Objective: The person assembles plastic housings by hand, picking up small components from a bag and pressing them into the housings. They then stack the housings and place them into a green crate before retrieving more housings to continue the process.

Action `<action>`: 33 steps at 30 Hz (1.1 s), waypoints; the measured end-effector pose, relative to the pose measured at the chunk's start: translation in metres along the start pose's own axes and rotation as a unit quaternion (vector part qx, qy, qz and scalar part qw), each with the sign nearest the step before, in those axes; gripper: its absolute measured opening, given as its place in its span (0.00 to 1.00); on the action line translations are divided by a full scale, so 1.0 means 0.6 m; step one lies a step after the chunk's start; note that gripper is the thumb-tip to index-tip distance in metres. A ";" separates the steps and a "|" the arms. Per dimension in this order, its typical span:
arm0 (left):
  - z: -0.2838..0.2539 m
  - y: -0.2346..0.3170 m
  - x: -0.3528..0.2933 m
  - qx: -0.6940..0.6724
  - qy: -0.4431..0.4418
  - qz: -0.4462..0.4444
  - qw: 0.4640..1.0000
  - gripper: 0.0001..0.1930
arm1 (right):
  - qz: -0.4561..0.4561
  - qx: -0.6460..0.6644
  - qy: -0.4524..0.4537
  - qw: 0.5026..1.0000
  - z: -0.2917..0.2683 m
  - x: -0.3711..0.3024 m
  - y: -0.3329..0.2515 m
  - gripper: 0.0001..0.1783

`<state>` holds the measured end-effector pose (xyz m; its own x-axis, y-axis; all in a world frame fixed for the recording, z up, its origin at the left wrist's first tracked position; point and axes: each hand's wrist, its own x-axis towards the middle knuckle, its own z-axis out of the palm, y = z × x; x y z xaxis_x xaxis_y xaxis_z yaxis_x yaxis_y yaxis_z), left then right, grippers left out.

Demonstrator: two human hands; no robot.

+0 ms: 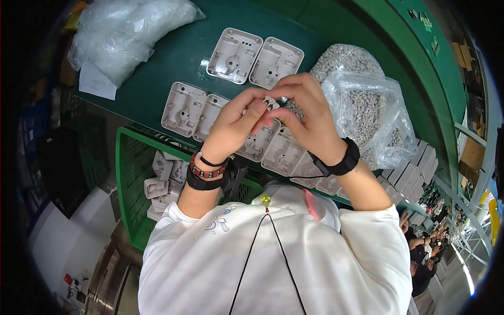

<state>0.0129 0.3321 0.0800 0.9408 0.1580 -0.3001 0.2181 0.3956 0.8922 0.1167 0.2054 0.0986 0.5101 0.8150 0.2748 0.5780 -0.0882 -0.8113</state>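
Pinching white parts (271, 103): left hand (237, 122) | right hand (313, 119): can't tell | around: housings (234, 55), bag (370, 107), green crate (129, 210)

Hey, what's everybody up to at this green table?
One person's left hand pinches something small and whitish, too small to identify, with the right hand curled close against it; whether that also has a grip is unclear. Open pale-grey plastic housings lie on the table, near a clear bag of small pale pieces. More housings sit in a green crate.
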 end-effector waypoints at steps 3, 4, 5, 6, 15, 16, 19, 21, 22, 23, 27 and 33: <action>0.002 -0.001 0.000 -0.060 -0.017 -0.040 0.997 0.12 | -0.018 -0.033 0.031 0.999 0.001 -0.008 -0.002 0.12; 0.004 -0.002 0.000 -0.090 -0.025 -0.061 0.994 0.12 | -0.033 -0.047 0.033 0.998 0.003 -0.011 -0.002 0.11; 0.005 -0.004 0.000 -0.090 -0.026 -0.060 0.994 0.12 | -0.047 -0.061 0.035 0.996 0.003 -0.013 -0.002 0.11; 0.007 -0.007 0.000 -0.084 -0.022 -0.051 0.995 0.12 | -0.048 -0.061 0.035 0.996 0.000 -0.014 -0.002 0.11; 0.015 -0.031 -0.004 -0.083 -0.006 -0.038 0.996 0.15 | -0.002 -0.054 -0.043 0.998 0.003 -0.017 -0.006 0.11; 0.015 -0.032 -0.004 -0.045 -0.004 -0.018 0.999 0.15 | 0.027 -0.043 -0.044 0.998 0.005 -0.018 -0.009 0.10; 0.011 -0.032 -0.004 0.048 0.032 0.000 0.998 0.15 | 0.029 -0.044 -0.028 0.998 0.008 -0.012 -0.005 0.10; 0.006 -0.032 -0.003 0.094 0.053 0.010 0.994 0.15 | -0.022 -0.067 0.009 0.997 0.009 -0.004 0.000 0.10; 0.002 -0.033 -0.003 0.129 0.062 0.005 0.990 0.15 | -0.025 -0.066 0.007 0.997 0.010 0.001 0.000 0.10; -0.003 -0.034 -0.003 0.165 0.072 0.001 0.984 0.15 | -0.032 -0.104 -0.013 0.994 0.011 0.007 -0.002 0.10; -0.031 -0.025 0.001 0.168 0.147 -0.012 0.975 0.12 | -0.053 -0.182 -0.071 0.979 0.026 0.052 0.007 0.08; -0.115 -0.048 0.001 0.145 0.354 0.092 0.919 0.06 | -0.042 -0.344 -0.100 0.933 0.070 0.186 0.163 0.02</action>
<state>-0.0105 0.3835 0.0306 0.5861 0.7882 -0.1878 0.2293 0.0609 0.9714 0.2032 0.3118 0.0281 0.3554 0.9199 0.1658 0.9177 -0.3096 -0.2491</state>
